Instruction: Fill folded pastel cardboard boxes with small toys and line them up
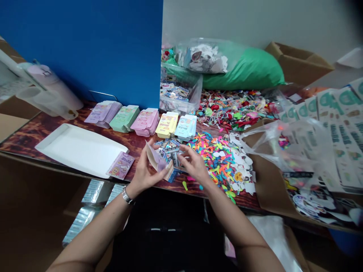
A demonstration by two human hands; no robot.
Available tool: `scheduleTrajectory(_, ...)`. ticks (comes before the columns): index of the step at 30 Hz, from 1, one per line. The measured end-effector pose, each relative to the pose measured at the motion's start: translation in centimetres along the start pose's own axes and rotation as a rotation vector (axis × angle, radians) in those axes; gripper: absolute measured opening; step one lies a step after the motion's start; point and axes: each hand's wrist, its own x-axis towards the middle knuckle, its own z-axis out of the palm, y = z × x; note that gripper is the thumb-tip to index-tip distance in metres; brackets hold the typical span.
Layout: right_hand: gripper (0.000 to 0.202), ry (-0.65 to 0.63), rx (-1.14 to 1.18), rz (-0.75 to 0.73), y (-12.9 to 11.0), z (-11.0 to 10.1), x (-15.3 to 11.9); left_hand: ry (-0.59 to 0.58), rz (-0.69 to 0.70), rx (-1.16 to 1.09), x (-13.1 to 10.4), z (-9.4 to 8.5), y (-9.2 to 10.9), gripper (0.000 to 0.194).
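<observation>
My left hand (pixel 146 172) is closed around a small purple paper box (pixel 157 158), held tilted with its pale inside showing. Just right of it, my right hand (pixel 195 164) has its fingers apart and slightly bent over a pile of small blue-and-white printed pieces (pixel 171 148). Whether a fingertip touches one of these pieces, I cannot tell. A closed purple printed box (pixel 121 165) lies left of my left hand, at the corner of a white shallow tray (pixel 82 147).
Flat boxes stand stacked in purple (pixel 102 112), green (pixel 124 118), pink (pixel 145 121), yellow (pixel 167 124) and blue (pixel 186 126). Colourful small pieces (pixel 218 158) and white cutouts (pixel 242 166) spread rightward. A cardboard box (pixel 266 173) borders them; a clear bin (pixel 181 104) stands behind.
</observation>
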Motion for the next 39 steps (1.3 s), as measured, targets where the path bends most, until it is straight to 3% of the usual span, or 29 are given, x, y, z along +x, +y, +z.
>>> scheduleTrajectory(4,0.056,-0.159,-0.747,-0.034,3.3,-3.2,1.2,-0.020,-0.099,0.023,-0.4,-0.8,-1.0,0.089)
scheduleTrajectory(8,0.063,-0.240,-0.937,0.038,4.2,-3.3,1.7,-0.049,-0.125,0.086,-0.9,-0.5,-1.6,0.083)
scheduleTrajectory(12,0.056,-0.190,-0.953,0.036,3.9,-2.6,1.5,-0.037,-0.130,0.110,-1.0,0.1,-2.1,0.079)
scheduleTrajectory(14,0.042,-0.126,-0.888,0.011,3.9,-2.7,1.4,-0.015,-0.134,0.117,-0.9,0.4,-2.3,0.078)
scheduleTrajectory(18,0.019,-0.002,-0.469,-0.056,3.6,-3.9,1.3,0.063,-0.115,0.231,-0.8,0.3,-2.6,0.069)
scheduleTrajectory(23,0.019,0.174,-0.054,-0.082,1.0,-6.4,1.5,0.143,-0.051,0.473,-0.6,-0.7,-3.2,0.057)
scheduleTrajectory(27,0.018,0.193,-0.192,-0.256,-2.3,-6.1,1.5,0.078,0.077,0.620,-0.5,-0.3,-2.9,0.059)
scheduleTrajectory(31,0.025,0.049,-0.484,-0.429,-3.8,-2.5,0.8,0.054,0.127,0.700,-0.9,1.5,-2.4,0.062)
scheduleTrajectory(34,0.029,0.045,-0.449,-0.480,-3.5,-0.4,0.0,0.015,0.140,0.684,-1.1,2.6,-2.4,0.062)
scheduleTrajectory(36,0.028,0.081,-0.363,-0.466,-2.9,-0.9,-0.6,0.001,0.133,0.645,-1.1,2.8,-2.6,0.064)
scheduleTrajectory(39,0.023,0.201,-0.372,-0.315,-0.8,-5.0,-0.9,0.003,0.112,0.606,-0.8,2.5,-2.8,0.068)
